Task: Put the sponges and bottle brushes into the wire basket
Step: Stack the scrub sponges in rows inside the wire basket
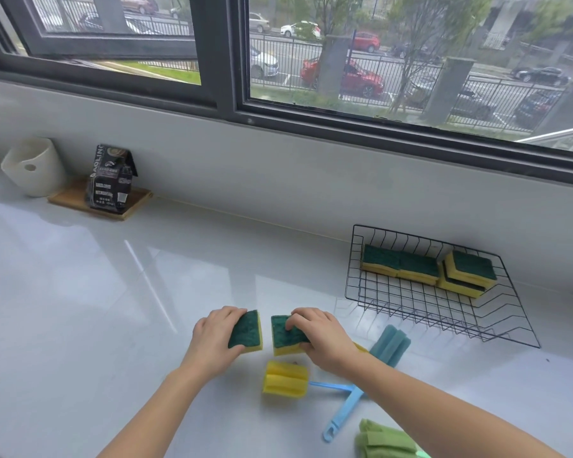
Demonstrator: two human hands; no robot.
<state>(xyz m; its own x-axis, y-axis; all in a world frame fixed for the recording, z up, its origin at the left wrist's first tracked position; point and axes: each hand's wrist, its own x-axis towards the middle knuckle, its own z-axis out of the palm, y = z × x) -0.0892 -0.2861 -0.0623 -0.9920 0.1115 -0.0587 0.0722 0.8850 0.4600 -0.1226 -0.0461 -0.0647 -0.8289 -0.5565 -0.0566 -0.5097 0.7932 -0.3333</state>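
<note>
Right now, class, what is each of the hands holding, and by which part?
Each grips one sponge across its green top: left hand on the left sponge, right hand on the right sponge.

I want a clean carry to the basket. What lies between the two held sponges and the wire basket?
Nothing visible blocks it. The left hand and right hand each grip a sponge; bare counter lies before the wire basket, whose front half is free. The blue brush lies nearer, off the path.

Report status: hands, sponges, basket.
Left hand and right hand each grip one sponge on the counter. Basket holds several sponges. Three brushes outside. Path open.
</note>
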